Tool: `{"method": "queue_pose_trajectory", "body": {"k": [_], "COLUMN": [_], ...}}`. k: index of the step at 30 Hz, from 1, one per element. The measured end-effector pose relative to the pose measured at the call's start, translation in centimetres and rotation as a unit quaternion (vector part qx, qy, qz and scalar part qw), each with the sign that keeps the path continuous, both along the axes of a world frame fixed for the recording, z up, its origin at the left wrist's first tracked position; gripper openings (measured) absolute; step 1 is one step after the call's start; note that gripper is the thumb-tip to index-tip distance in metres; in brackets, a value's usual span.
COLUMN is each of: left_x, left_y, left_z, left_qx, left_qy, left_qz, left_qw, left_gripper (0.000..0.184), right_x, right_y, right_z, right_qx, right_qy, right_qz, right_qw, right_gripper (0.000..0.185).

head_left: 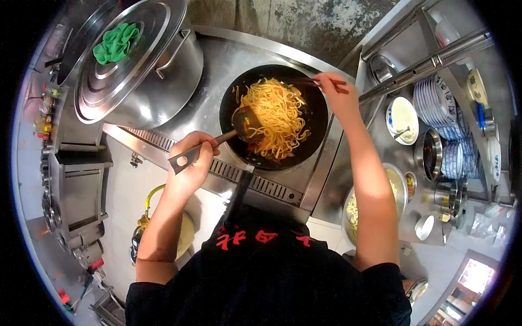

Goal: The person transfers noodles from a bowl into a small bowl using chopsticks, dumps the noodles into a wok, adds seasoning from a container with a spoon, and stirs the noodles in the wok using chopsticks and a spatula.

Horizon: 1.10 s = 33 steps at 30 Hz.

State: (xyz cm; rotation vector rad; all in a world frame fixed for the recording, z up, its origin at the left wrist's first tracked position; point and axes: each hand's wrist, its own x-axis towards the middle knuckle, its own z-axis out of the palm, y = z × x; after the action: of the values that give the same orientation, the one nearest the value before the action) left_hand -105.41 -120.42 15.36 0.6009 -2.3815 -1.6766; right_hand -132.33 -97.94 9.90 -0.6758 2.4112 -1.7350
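A dark wok (pixel 234 103) sits on the steel stove with a heap of yellow noodles (pixel 274 117) in it. My left hand (pixel 196 155) is closed round the handle of a ladle (pixel 247 122), whose bowl rests against the left side of the noodles. Over the wok's upper right rim, my right hand (pixel 338 93) grips dark reddish chopsticks (pixel 307 81); their tips reach toward the noodles, and I cannot tell whether they touch. The wok's black handle (pixel 239 190) points toward my body, with neither hand on it.
Left of the wok stands a large lidded steel pot (pixel 157 81) with a green cloth (pixel 116 43) on top. To the right are a metal bowl of noodles (pixel 402 190), a white bowl (pixel 402 117) with a spoon and stacked plates (pixel 432 100). A metal rail (pixel 429 62) runs above them.
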Motion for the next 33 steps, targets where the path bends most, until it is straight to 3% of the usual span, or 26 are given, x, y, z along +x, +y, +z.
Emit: {"method": "queue_pose_trajectory", "body": {"k": [2,5,6,10,12,13,16,19,21,24,26,29,31,33], "left_x": [0.1,0.8,1.1,1.8,1.7,1.4,0.8,0.5,0.5,0.4,0.5,0.7,0.8,0.8], "left_y": [0.0,-0.5,-0.7,-1.4,-1.9,-1.9,-1.9,-1.9,-1.7,-1.4,-1.3,-1.4,-1.7,-2.1], "left_z": [-0.5,-0.8,-0.7,-0.9,-1.2,-1.1,-0.9,-0.9,-0.7,-1.1,-1.4,-0.8,-0.2,0.1], "left_qx": [0.009,-0.004,-0.010,0.002,-0.011,-0.019,-0.049,-0.063,-0.050,-0.053,-0.059,-0.069,-0.080,-0.093], "left_qy": [0.015,0.016,0.013,-0.008,-0.005,-0.008,-0.023,-0.028,-0.016,-0.017,0.001,0.009,0.000,-0.014], "left_qz": [0.041,0.062,0.062,0.069,0.059,0.056,0.037,0.026,0.027,0.037,0.050,0.047,0.036,0.027], "left_qw": [0.999,0.998,0.998,0.998,0.998,0.998,0.998,0.997,0.998,0.998,0.997,0.997,0.996,0.995], "left_gripper": [0.015,0.015,0.015,0.016,0.015,0.015,0.014,0.013,0.013,0.014,0.014,0.014,0.014,0.014], "right_x": [-1.2,2.0,2.6,2.0,0.0,-0.6,0.9,2.2,0.6,-1.0,-0.4,2.2,0.6,-0.3], "right_y": [-0.9,-0.7,-0.2,1.7,2.0,2.0,1.3,0.9,-0.1,-1.4,-1.5,0.2,3.4,6.1], "right_z": [-3.0,-3.1,-3.0,0.4,1.1,0.8,-4.7,-2.5,-1.0,-1.9,-3.5,0.3,-0.7,1.1], "right_qx": [0.023,0.142,0.200,0.159,0.167,0.170,0.080,0.145,0.178,0.149,0.171,0.289,0.173,0.146], "right_qy": [0.051,-0.009,0.029,-0.050,0.000,0.010,-0.077,-0.032,-0.036,0.030,-0.007,-0.023,-0.070,-0.109], "right_qz": [0.017,0.106,0.150,0.137,0.051,0.013,0.063,0.111,0.063,0.055,0.066,0.102,0.070,0.018], "right_qw": [0.998,0.984,0.968,0.976,0.985,0.985,0.992,0.983,0.981,0.987,0.983,0.951,0.980,0.983], "right_gripper": [0.017,0.015,0.015,0.018,0.018,0.019,0.019,0.021,0.024,0.022,0.019,0.020,0.025,0.025]}}
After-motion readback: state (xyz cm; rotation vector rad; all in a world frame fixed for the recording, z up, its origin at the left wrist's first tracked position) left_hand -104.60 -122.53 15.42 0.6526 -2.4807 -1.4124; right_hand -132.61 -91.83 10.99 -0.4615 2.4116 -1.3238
